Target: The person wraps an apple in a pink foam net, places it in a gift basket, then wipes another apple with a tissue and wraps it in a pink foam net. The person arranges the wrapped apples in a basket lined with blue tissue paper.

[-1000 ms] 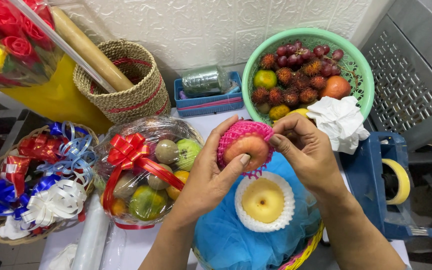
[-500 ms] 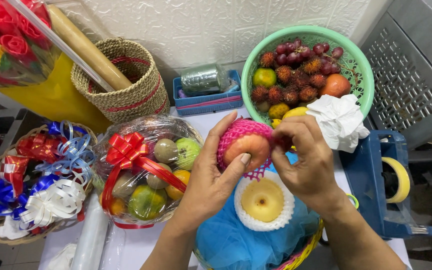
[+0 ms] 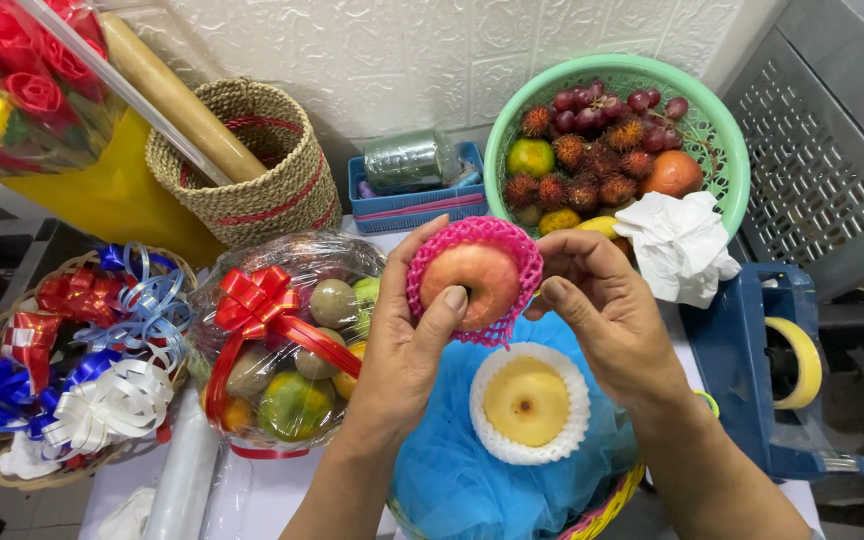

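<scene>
Pink foam net (image 3: 512,245), red-orange apple (image 3: 472,280), blue tulle (image 3: 452,470).

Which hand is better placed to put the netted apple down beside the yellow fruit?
Probably the left hand: it grips the apple with thumb across the front. The right hand only pinches the pink net edge.

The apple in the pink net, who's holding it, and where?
Both hands hold the apple. The left hand grips its left side, thumb on the front. The right hand pinches the pink net at its right edge.
</scene>
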